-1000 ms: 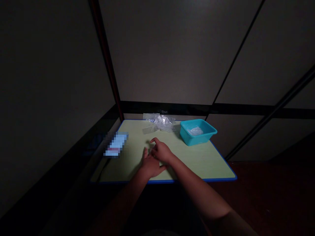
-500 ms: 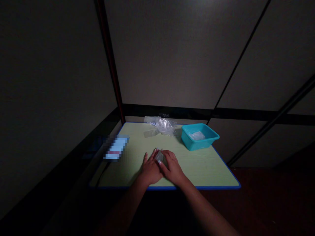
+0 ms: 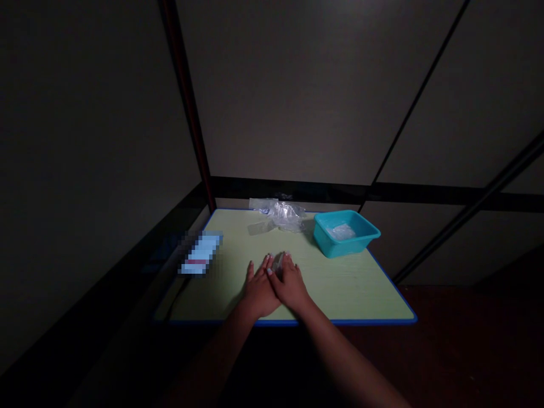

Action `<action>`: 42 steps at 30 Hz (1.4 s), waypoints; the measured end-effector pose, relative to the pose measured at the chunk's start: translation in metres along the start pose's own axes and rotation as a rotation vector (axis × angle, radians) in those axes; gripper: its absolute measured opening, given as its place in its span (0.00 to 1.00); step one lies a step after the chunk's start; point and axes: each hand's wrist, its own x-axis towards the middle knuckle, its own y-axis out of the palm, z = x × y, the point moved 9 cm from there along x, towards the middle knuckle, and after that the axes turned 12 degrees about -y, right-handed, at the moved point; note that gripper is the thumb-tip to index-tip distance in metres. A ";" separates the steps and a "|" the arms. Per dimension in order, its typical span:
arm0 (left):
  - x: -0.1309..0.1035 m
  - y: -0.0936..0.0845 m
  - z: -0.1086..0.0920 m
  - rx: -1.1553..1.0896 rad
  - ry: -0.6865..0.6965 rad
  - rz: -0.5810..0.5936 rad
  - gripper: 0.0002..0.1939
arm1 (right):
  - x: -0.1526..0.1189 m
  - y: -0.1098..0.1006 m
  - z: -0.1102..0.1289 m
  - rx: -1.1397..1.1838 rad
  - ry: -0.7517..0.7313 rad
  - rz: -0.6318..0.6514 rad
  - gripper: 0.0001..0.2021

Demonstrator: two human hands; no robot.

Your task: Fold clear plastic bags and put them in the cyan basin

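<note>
My left hand (image 3: 260, 292) lies flat near the front of the table, its fingers stretched out and the thumb side apart. Close against it, my right hand (image 3: 292, 285) is laid palm down, with its thumb crossing over the left hand. Between and under the fingers shows a small piece of clear plastic (image 3: 279, 261), perhaps a folded bag. Most of this plastic is hidden by the hands, which seem to press it to the tabletop.
Crumpled clear plastic bags (image 3: 284, 215) lie at the table's back edge. A turquoise basin (image 3: 340, 247) at the right holds some clear plastic (image 3: 341, 232). A blurred-out phone-like screen (image 3: 201, 253) is at the left. The pale green table (image 3: 357, 294) has a blue edge; walls stand behind and left.
My right hand has flattened and shifted slightly left over the clear plastic, covering more of it. My left hand has stayed nearly in place.
</note>
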 end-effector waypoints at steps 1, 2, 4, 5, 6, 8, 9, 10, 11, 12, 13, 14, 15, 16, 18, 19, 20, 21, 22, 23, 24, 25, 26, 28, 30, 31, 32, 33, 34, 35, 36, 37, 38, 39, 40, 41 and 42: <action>0.000 0.001 0.000 0.009 0.006 0.001 0.38 | 0.002 -0.001 -0.003 -0.002 0.030 -0.019 0.35; -0.001 0.002 0.000 0.020 0.009 0.004 0.38 | 0.002 -0.002 -0.006 -0.006 0.059 -0.035 0.35; -0.001 0.004 0.001 0.046 0.009 0.006 0.38 | 0.003 -0.004 -0.011 -0.017 0.101 -0.062 0.34; -0.001 0.005 0.002 0.060 0.008 0.004 0.38 | 0.003 -0.004 -0.012 -0.018 0.111 -0.073 0.32; 0.000 0.006 0.002 0.072 0.007 0.002 0.38 | 0.003 -0.005 -0.013 -0.013 0.112 -0.079 0.31; 0.000 0.006 0.003 0.084 0.011 -0.013 0.39 | 0.002 -0.004 -0.015 0.011 0.101 -0.081 0.29; 0.000 0.005 0.004 0.081 0.012 -0.027 0.39 | 0.001 -0.004 -0.016 0.028 0.099 -0.080 0.29; 0.000 0.003 0.004 0.075 0.011 -0.045 0.40 | 0.001 -0.004 -0.017 0.043 0.100 -0.078 0.29; -0.001 0.000 0.004 0.068 0.009 -0.069 0.39 | 0.000 -0.004 -0.018 0.056 0.106 -0.079 0.30; -0.003 -0.003 0.004 0.060 0.008 -0.096 0.39 | -0.001 -0.004 -0.019 0.069 0.111 -0.082 0.30; -0.006 -0.007 0.003 0.053 0.008 -0.123 0.38 | -0.002 -0.004 -0.020 0.083 0.115 -0.087 0.31; -0.011 -0.010 0.002 0.046 0.009 -0.145 0.36 | -0.003 -0.005 -0.020 0.097 0.113 -0.091 0.31; -0.016 -0.012 0.001 0.039 0.012 -0.160 0.35 | -0.003 -0.005 -0.020 0.109 0.111 -0.094 0.31; -0.022 -0.014 -0.001 0.031 0.015 -0.164 0.33 | -0.003 -0.005 -0.019 0.118 0.109 -0.097 0.32; -0.033 -0.014 -0.002 0.014 0.016 -0.148 0.31 | -0.004 -0.006 -0.019 0.118 0.114 -0.104 0.32; -0.037 -0.014 -0.003 0.007 0.014 -0.135 0.31 | -0.005 -0.007 -0.018 0.112 0.117 -0.109 0.31; -0.040 -0.013 -0.003 0.002 0.011 -0.125 0.32 | -0.005 -0.008 -0.017 0.102 0.119 -0.117 0.31; -0.042 -0.013 -0.003 -0.004 0.011 -0.118 0.33 | -0.005 -0.009 -0.017 0.091 0.119 -0.126 0.31; -0.043 -0.013 -0.004 -0.011 0.017 -0.114 0.34 | -0.005 -0.010 -0.016 0.085 0.118 -0.133 0.31; -0.043 -0.013 -0.005 -0.019 0.029 -0.110 0.36 | -0.006 -0.010 -0.016 0.082 0.118 -0.135 0.31; -0.041 -0.012 -0.006 -0.029 0.050 -0.103 0.37 | -0.006 -0.010 -0.016 0.084 0.117 -0.133 0.31; -0.040 -0.011 -0.007 -0.041 0.077 -0.089 0.39 | -0.006 -0.010 -0.016 0.087 0.116 -0.130 0.31; -0.038 -0.009 -0.009 -0.053 0.106 -0.068 0.40 | -0.005 -0.009 -0.016 0.093 0.113 -0.124 0.31; -0.034 -0.005 -0.010 -0.072 0.152 -0.012 0.41 | -0.005 -0.008 -0.017 0.098 0.106 -0.115 0.32; -0.030 -0.003 -0.009 -0.082 0.170 0.041 0.42 | -0.006 -0.008 -0.017 0.087 0.103 -0.113 0.32; -0.028 -0.003 -0.007 -0.081 0.167 0.061 0.42 | -0.006 -0.008 -0.017 0.074 0.104 -0.114 0.32; -0.026 -0.004 -0.006 -0.077 0.162 0.075 0.43 | -0.006 -0.009 -0.017 0.058 0.102 -0.117 0.31; -0.025 -0.006 -0.004 -0.071 0.156 0.083 0.43 | -0.007 -0.010 -0.016 0.043 0.098 -0.123 0.30; -0.025 -0.009 -0.002 -0.064 0.149 0.083 0.43 | -0.007 -0.010 -0.015 0.034 0.091 -0.129 0.30; -0.024 -0.011 0.000 -0.058 0.143 0.077 0.42 | -0.007 -0.010 -0.014 0.030 0.083 -0.134 0.29; -0.024 -0.014 0.002 -0.055 0.140 0.068 0.42 | -0.007 -0.011 -0.013 0.031 0.075 -0.140 0.29; -0.025 -0.015 0.002 -0.055 0.144 0.064 0.42 | -0.006 -0.010 -0.013 0.036 0.066 -0.144 0.29; -0.025 -0.015 0.002 -0.060 0.156 0.067 0.43 | -0.006 -0.010 -0.012 0.038 0.058 -0.149 0.29; -0.026 -0.015 0.002 -0.069 0.171 0.076 0.45 | -0.006 -0.010 -0.012 0.039 0.053 -0.153 0.30; -0.026 -0.014 0.001 -0.080 0.192 0.088 0.48 | -0.006 -0.010 -0.011 0.037 0.046 -0.155 0.30; -0.026 -0.012 -0.001 -0.092 0.214 0.101 0.51 | -0.006 -0.009 -0.010 0.035 0.037 -0.154 0.30; -0.025 -0.011 -0.002 -0.103 0.232 0.109 0.54 | -0.006 -0.009 -0.009 0.033 0.025 -0.151 0.30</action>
